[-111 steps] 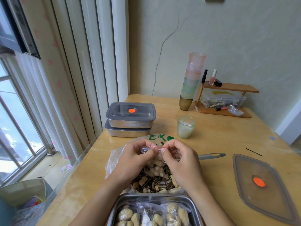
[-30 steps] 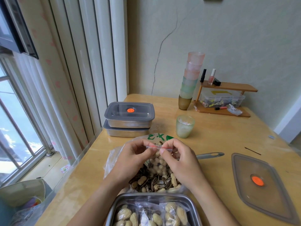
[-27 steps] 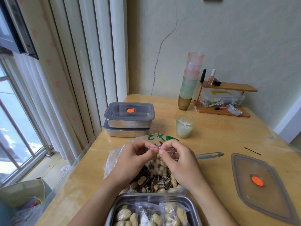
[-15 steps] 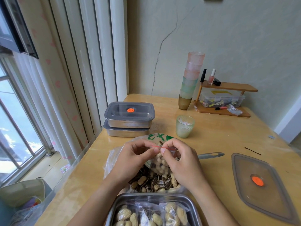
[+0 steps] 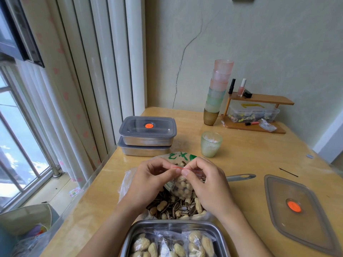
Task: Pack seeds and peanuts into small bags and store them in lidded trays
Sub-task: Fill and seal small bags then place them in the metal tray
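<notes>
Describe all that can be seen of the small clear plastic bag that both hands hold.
The small clear plastic bag is see-through, with a thin red strip along its mouth. Pale peanuts in shells fill it. It hangs upright over the large open bag of peanuts and striped seeds. The left hand and the right hand pinch its top edge between thumb and fingertips, and partly hide its sides.

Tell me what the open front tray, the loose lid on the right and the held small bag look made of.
Open tray: likely stainless steel; metallic sheen with a rolled rim.
Loose lid: translucent grey plastic, the table wood showing through; its orange centre spot may be silicone.
Small bag: thin clear plastic film with a red zip strip, peanuts visible through it.
</notes>
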